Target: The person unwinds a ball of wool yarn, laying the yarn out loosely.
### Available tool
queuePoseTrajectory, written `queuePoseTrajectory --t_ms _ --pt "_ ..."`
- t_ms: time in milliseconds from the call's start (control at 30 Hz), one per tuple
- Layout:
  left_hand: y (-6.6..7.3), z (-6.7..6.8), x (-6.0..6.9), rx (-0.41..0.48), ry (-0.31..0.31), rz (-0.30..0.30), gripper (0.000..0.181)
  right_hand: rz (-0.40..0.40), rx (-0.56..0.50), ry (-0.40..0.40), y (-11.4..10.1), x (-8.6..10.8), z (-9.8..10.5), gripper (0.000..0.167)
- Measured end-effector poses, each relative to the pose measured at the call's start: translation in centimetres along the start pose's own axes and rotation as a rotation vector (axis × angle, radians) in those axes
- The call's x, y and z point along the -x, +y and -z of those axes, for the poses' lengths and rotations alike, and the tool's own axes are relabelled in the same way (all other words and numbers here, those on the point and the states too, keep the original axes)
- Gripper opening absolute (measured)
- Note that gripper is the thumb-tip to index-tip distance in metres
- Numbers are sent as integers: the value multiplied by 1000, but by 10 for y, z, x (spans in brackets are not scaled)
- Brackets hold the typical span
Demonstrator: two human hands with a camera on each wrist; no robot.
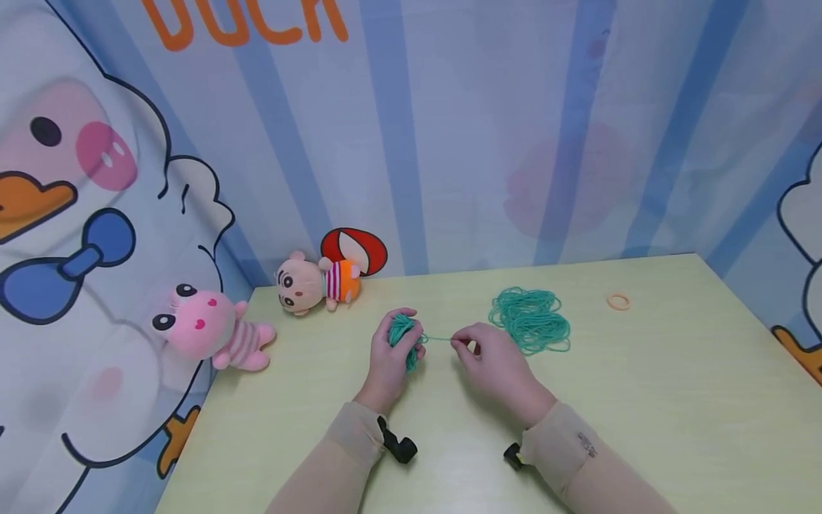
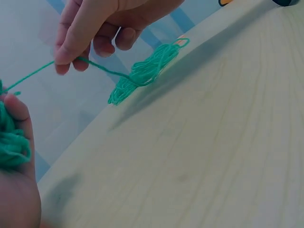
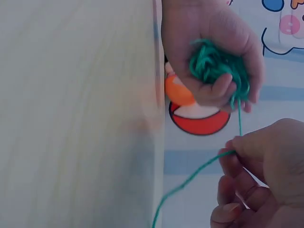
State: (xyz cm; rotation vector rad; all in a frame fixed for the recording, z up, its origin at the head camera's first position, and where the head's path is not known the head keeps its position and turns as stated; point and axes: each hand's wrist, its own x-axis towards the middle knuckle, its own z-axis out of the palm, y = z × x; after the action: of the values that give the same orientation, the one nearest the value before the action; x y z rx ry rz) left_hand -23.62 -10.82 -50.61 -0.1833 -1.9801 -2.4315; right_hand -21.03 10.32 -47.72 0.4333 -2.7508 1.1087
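A bundle of green yarn [image 1: 402, 330] is gripped in my left hand [image 1: 385, 364], thumb and fingers curled round it; the right wrist view shows the bundle [image 3: 216, 64] against the palm. My right hand [image 1: 501, 368] pinches a single strand [image 1: 439, 339] between thumb and forefinger, a short way to the right of the bundle. That strand runs straight between the hands. From the pinch it runs on, in the left wrist view, to a loose looped pile of the same yarn [image 2: 147, 71], which lies on the table behind my right hand.
An orange-pink ring [image 1: 618, 302] lies right of the yarn pile on the pale table [image 1: 674, 414]. Two plush toys, one pink [image 1: 212, 328] and one in striped clothing [image 1: 317, 283], lie at the left. A printed curtain [image 1: 462, 143] hangs behind.
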Motion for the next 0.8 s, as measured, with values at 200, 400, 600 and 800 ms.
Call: queuePoseTrajectory --t_ms 200,400,600,800 --pt "1 -2 -1 -11 0 4 43 4 -12 133 25 12 31 20" --pt "2 -2 0 -19 -2 -3 37 -72 9 200 53 25 63 23" --pt "1 -1 0 -17 9 -3 32 -117 39 222 81 37 85 25" --pt "1 -1 1 -25 15 -10 29 -186 72 197 105 44 96 32"
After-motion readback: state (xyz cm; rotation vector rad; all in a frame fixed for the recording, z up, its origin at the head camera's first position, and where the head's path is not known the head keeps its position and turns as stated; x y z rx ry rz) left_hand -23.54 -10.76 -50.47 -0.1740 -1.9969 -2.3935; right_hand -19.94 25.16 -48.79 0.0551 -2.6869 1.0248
